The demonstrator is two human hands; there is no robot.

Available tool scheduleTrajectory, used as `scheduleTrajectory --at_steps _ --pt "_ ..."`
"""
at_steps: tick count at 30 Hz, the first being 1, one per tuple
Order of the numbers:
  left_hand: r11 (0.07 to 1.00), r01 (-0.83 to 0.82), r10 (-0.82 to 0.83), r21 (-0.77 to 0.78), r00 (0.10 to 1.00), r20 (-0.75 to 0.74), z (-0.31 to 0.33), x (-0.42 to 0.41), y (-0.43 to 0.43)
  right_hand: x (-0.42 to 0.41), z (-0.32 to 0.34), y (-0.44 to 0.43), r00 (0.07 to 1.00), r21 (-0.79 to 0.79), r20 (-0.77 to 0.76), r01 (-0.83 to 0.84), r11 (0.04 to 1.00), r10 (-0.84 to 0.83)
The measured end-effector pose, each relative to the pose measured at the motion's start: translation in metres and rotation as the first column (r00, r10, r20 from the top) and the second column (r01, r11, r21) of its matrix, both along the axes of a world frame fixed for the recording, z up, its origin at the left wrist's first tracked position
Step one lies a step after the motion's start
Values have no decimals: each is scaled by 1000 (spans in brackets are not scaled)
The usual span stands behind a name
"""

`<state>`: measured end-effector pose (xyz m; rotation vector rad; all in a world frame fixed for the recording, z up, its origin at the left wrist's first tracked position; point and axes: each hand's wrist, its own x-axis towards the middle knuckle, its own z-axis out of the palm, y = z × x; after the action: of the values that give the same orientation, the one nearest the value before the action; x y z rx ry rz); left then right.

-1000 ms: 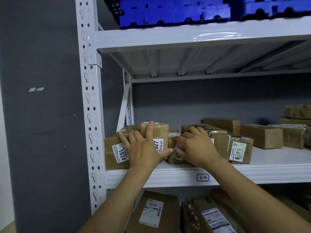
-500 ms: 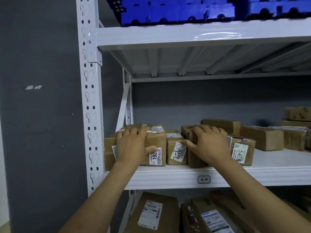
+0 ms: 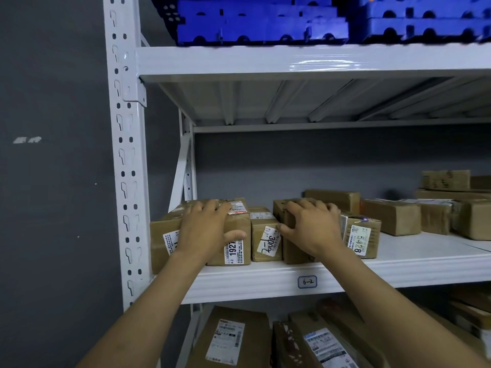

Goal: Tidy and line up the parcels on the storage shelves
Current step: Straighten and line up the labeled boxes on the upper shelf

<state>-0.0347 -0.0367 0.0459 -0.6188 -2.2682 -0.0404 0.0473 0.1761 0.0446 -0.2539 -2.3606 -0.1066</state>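
Brown cardboard parcels stand in a row at the left end of the white shelf (image 3: 265, 280) marked 6-2. My left hand (image 3: 204, 232) lies over the parcel labelled 192 (image 3: 236, 252), fingers hooked over its top edge and thumb spread on its front. It partly covers the leftmost parcel (image 3: 159, 245). To the right comes a small parcel labelled 300 (image 3: 265, 241). My right hand (image 3: 310, 229) grips the following parcel (image 3: 293, 252), fingers over its top and thumb on its left side. The parcel labelled 5428 (image 3: 362, 239) stands just right of that.
More parcels (image 3: 392, 216) sit loosely further back and right on the same shelf, some stacked (image 3: 446, 179). Larger labelled parcels (image 3: 231, 338) fill the shelf below. Blue plastic crates (image 3: 260, 22) rest on the shelf above. The white upright post (image 3: 125, 155) bounds the left end.
The 192 parcel went from tilted up to flat in the row under my left hand. My right hand shifted from the small 300 parcel to the one on its right.
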Motion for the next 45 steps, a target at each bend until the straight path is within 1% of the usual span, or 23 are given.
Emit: scheduleTrajectory --at_steps 6,10,13,15,17,19,20,21,22,23,24,25,26,27,29,31,33,38,43,45 --pt "995 90 -90 51 996 -2 5 3 -10 5 5 -2 998 -1 -18 -54 999 54" --pt "994 105 -105 9 994 -17 11 7 -16 12 11 -1 991 1 -64 -115 993 115" --pt "996 69 -70 -53 997 -13 19 9 -16 15 14 3 988 10 -55 -146 989 147" --pt "995 74 -77 -65 996 -50 23 15 -11 17 13 8 986 37 -39 -163 986 164" --pt "990 118 -127 -83 985 -120 26 24 3 21 9 17 973 13 -114 -199 980 200" --pt "975 162 -184 -153 973 -139 25 31 23 26 4 35 946 -92 -283 -192 977 159" --pt "967 177 -201 -185 972 -122 22 33 33 27 1 49 932 -142 -352 -146 979 88" --pt "960 181 -205 -212 974 -95 19 34 42 29 -4 63 926 -200 -378 -76 977 -5" --pt "956 174 -195 -237 978 -70 16 34 50 30 -9 78 928 -270 -363 -23 963 -80" --pt "951 158 -178 -265 983 -53 14 34 56 32 -13 90 941 -367 -326 -39 929 -90" --pt "947 138 -157 -291 987 -43 11 34 60 35 -16 98 951 -484 -304 -113 868 -46" --pt "943 125 -144 -309 989 -40 9 34 62 39 -17 100 954 -595 -299 -204 777 22" --pt "942 121 -141 -314 989 -40 7 34 63 41 -18 100 947 -670 -308 -284 686 91" --pt "943 122 -141 -310 989 -39 7 34 63 44 -18 99 940 -684 -308 -327 652 148" --pt "948 122 -139 -293 990 -37 6 36 62 47 -20 98 935 -640 -257 -353 682 242" --pt "953 119 -133 -279 991 -32 5 37 61 47 -23 100 941 -621 -179 -334 709 286" --pt "957 137 -146 -255 989 -17 5 38 60 45 -22 102 952 -612 -155 -302 731 264" --pt "959 183 -185 -218 983 8 6 36 56 41 -18 94 958 -566 -232 -274 777 169" --pt "966 189 -190 -175 982 11 6 40 59 35 -21 92 976 -512 -190 -189 838 104" --pt "967 191 -194 -166 981 0 5 40 60 35 -19 91 977 -508 -187 -188 841 105"
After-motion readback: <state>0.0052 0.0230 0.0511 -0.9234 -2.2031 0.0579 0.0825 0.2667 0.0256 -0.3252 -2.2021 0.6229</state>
